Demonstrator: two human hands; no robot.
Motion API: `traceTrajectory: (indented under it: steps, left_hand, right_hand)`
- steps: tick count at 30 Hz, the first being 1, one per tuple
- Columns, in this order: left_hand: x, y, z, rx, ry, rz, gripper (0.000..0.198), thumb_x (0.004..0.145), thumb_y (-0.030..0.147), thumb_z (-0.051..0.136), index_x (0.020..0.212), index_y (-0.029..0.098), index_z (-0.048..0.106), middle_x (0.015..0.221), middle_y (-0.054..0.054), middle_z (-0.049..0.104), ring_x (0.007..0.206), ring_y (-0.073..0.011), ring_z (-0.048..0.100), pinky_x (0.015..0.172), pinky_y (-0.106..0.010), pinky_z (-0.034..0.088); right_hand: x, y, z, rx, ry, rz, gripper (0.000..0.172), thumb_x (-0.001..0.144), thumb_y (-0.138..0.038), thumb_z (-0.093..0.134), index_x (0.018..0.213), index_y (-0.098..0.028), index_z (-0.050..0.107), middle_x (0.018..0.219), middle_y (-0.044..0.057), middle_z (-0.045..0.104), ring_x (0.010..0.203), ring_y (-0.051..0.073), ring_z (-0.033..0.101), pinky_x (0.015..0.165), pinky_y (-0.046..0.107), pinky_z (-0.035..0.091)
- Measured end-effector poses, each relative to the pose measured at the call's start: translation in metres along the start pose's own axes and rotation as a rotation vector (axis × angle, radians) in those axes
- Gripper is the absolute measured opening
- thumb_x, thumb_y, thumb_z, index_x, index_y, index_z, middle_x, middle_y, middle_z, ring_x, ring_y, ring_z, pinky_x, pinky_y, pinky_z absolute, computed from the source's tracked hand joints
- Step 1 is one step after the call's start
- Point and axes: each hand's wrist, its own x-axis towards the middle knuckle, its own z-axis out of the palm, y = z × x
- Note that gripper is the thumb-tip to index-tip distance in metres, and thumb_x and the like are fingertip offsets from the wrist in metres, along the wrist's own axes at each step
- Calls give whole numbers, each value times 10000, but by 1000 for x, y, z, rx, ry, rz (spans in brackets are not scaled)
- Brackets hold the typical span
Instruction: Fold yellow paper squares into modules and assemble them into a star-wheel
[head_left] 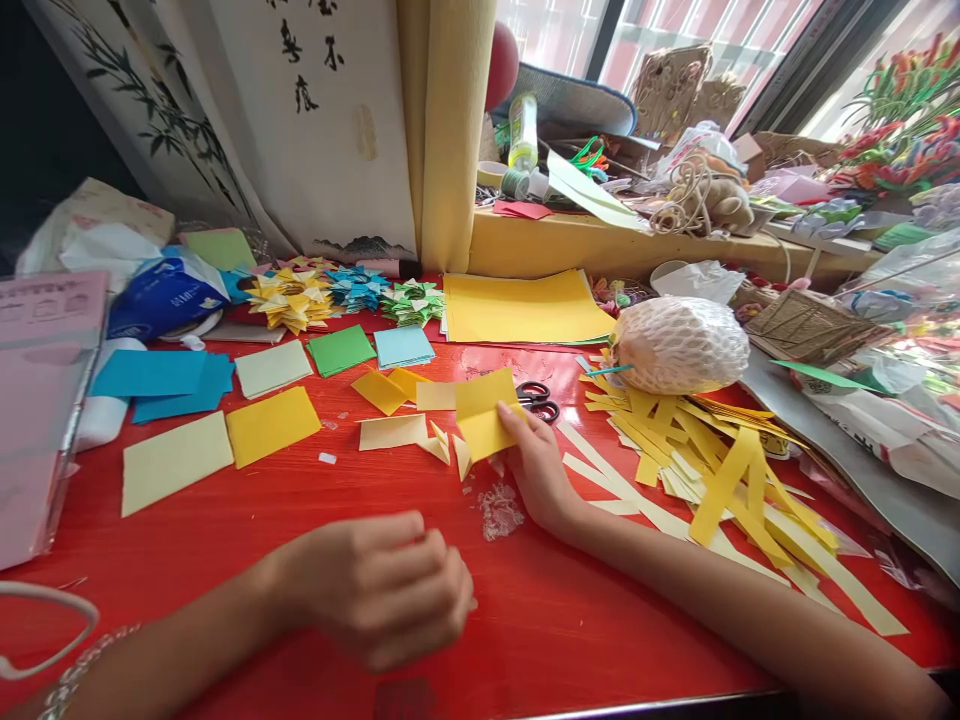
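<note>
My right hand [541, 468] pinches a creased yellow paper piece [486, 410] between thumb and fingers, raised a little above the red table. Nearer the front edge hovers my left hand [397, 588], fingers curled in and slightly blurred, with nothing visible in it. Just beyond the held paper lie black-handled scissors [538, 398], partly covered. To its left are a folded cream paper strip [391, 432], small folded cream pieces [438, 442] and yellow paper rectangles [381, 390].
Stacks of blue [150, 374], green [341, 350] and yellow paper [273, 424] lie left. Folded paper stars [292, 298] sit behind, beside large yellow sheets [525, 305]. Right are cut paper strips [720, 490] and a net-wrapped bundle [681, 344]. The windowsill [525, 244] is cluttered.
</note>
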Motion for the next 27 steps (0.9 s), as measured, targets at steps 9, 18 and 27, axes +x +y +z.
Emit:
traceTrajectory:
  steps: [9,18,27]
  left_hand:
    - [-18,-28,16,300,-239,-59,87,826,126,524,796,133,605,789,-46,656,805,-176,591,780,-321,438]
    - [-27,-36,7,413,-57,-133,95,801,222,576,849,141,591,701,-17,643,658,-151,571,628,-292,395]
    - [-16,-20,21,220,-6,-375,181,877,159,398,772,140,544,559,-2,558,534,-143,495,562,-294,354]
  right_hand:
    - [8,-8,-4,299,39,216,134,688,-275,572,754,-159,559,649,4,578,489,85,493,427,179,387]
    - [-12,-23,-3,-172,-755,506,92,534,-183,638,481,-131,584,455,-29,531,436,91,464,441,209,377]
    - [-14,-13,2,-179,-746,373,131,599,-219,637,519,-133,580,571,-19,543,494,82,461,468,200,338]
